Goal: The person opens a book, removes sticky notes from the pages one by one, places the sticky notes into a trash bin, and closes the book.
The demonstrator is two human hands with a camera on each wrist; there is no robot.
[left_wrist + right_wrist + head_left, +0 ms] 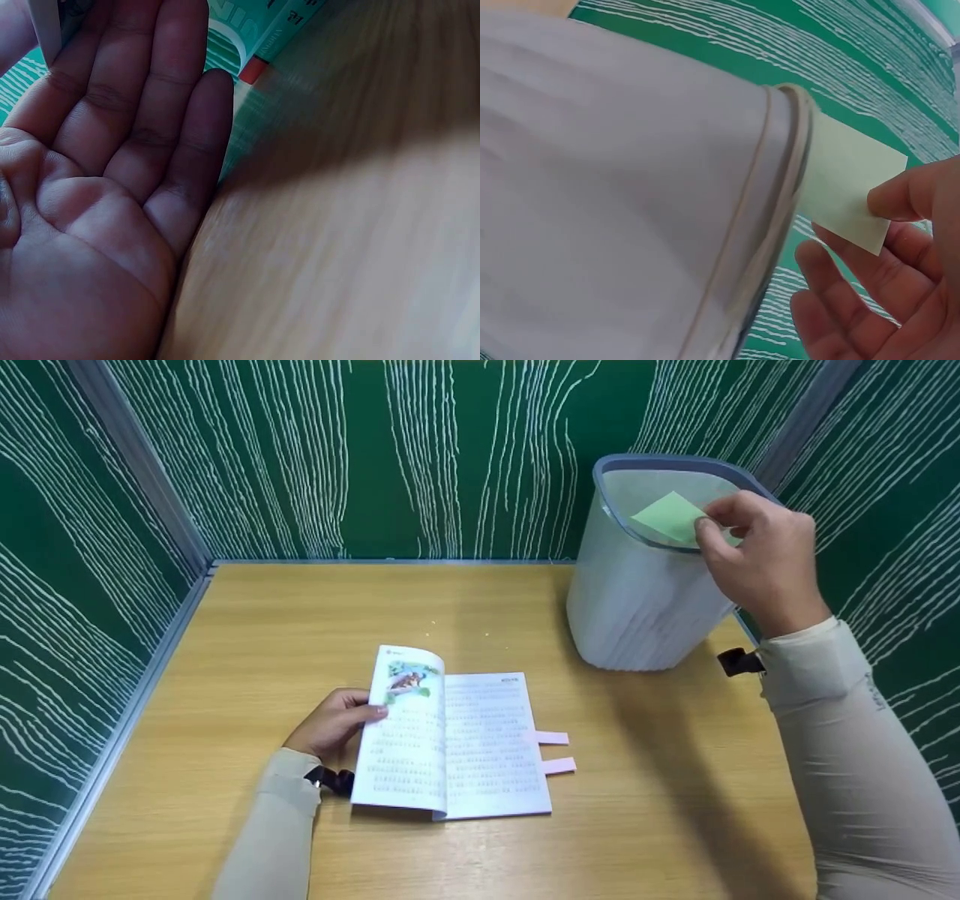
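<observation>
A note (671,516) is pinched by the right hand (769,559), a book (491,742) by the left hand (334,724). Discarding seems underway; release is probably needed.

I can make out no whole word here. My book (493,750) lies open on rows of small print, with a tiny heading atop each page, all too small for me to read. Past my left fingers (184,37), a green cover (251,22) shows pale capital letters, partly hidden, and small dark characters I can't decipher. Faint marks on my right sleeve (840,750) are unreadable.
</observation>
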